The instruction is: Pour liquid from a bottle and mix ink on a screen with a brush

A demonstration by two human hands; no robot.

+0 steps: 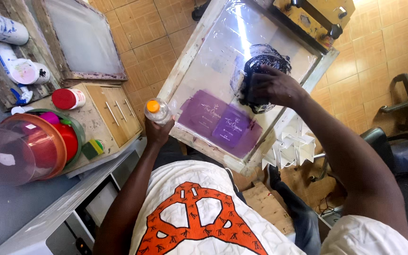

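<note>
Wiping step: right hand [272, 87] presses dark rag [260, 66] on screen [213, 71], grip closed. Left hand [159, 130] clasps bottle [157, 111]. Next: likely more solvent.

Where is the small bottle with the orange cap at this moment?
In the head view, the small bottle is in the left hand, at the left edge of the wooden screen frame, beside the purple patch.

Right hand [275, 87] with dark rag [265, 63] on screen frame [204, 47], left hand [158, 131] around bottle [157, 111]
</note>
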